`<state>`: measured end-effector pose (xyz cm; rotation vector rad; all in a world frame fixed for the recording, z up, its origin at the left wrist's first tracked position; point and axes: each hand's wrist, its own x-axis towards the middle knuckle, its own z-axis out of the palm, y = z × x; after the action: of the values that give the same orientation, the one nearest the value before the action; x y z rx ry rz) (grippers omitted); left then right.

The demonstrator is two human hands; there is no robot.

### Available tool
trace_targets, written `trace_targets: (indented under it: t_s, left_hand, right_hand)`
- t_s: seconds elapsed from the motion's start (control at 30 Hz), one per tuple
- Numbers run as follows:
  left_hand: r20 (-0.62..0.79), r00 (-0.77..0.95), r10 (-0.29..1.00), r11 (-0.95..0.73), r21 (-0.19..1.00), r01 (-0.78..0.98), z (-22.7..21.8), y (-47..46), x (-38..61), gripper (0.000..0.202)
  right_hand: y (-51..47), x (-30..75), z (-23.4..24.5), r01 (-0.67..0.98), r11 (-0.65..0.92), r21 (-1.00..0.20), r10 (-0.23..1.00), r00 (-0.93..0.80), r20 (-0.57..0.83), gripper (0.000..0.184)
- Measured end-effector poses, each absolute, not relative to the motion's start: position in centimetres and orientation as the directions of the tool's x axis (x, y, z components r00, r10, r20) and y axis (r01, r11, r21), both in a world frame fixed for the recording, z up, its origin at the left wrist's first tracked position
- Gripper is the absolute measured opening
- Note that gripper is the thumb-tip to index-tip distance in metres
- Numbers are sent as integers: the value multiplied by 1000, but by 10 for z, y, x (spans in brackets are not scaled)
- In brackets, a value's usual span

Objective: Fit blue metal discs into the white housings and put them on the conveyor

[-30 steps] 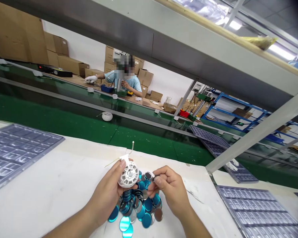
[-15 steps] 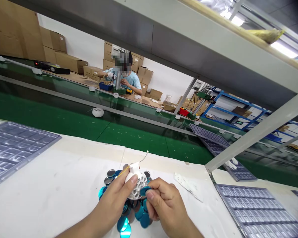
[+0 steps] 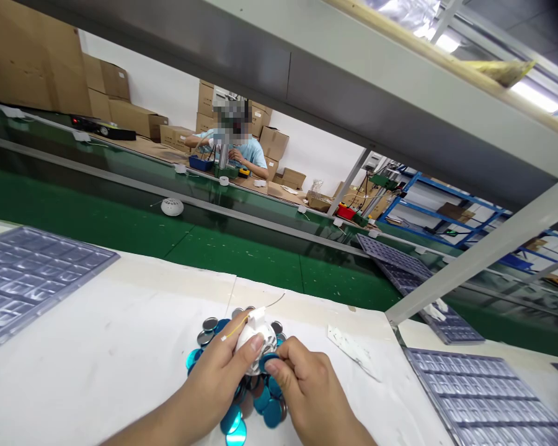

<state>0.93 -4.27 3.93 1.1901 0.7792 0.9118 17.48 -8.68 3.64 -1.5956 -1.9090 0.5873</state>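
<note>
Landmark: disc pile (image 3: 273,412), loose blue-faced and silver discs on the white desk (image 3: 134,347); we take every place from it.
White housing (image 3: 255,331): over the pile, held in our left hand (image 3: 221,368), openwork side turned partly toward our right hand (image 3: 309,378).
Left grip: wrapped round the housing, thumb pressed on its upper side.
Right grip: thumb and index finger pinching one blue disc (image 3: 268,359) by the rim, at the housing's near right side. We can't tell whether disc and housing touch; our fingers block the view.
Wires: yellow wire (image 3: 237,327) runs over the left hand, a thin dark wire (image 3: 276,300) sticks up past the far side of the pile.
Around pile: white scrap (image 3: 351,350) to its right, one clear tray (image 3: 41,272) well left, another clear tray (image 3: 486,387) well right, green belt (image 3: 242,248) beyond it with a white dome (image 3: 172,207) on top.
Disc risk: we have only a small edge hold; if the thumb slips, the disc drops into the pile among its lookalikes.
Seating risk: if disc and housing meet at a slant, we'd expect a jam or a scuffed blue face.
Wire risk: yellow wire lies by our fingers; rolling the housing could snag or tug it.
Squeeze risk: pressing hard with the left thumb could twist the housing out of our hold.
</note>
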Motion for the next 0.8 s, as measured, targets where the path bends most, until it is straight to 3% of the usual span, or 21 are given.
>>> trace_targets:
  t_s: [0.33,0.53,0.6,0.67,0.8]
  left_hand:
    - [-69,575,815,127,990,-61,39,-40,8,40]
    - [-91,653,752,176,982,-66,29,-41,5,47]
    - [-112,650,751,231,968,-100,28,-41,3,59]
    - [-148,658,739,334,928,-166,29,-42,2,70]
    - [-159,711,685,437,871,-226,30,-48,2,88]
  right_hand:
    - [-86,180,37,737,144,-660,989,-127,75,26]
    - [-84,180,40,639,11,-769,1000,-21,-3,29]
    - [-82,178,38,508,-62,-859,998,46,-45,32]
    - [-81,173,36,269,-66,-961,998,37,-58,37]
    - [-86,157,34,-179,-67,-982,978,-207,-29,65]
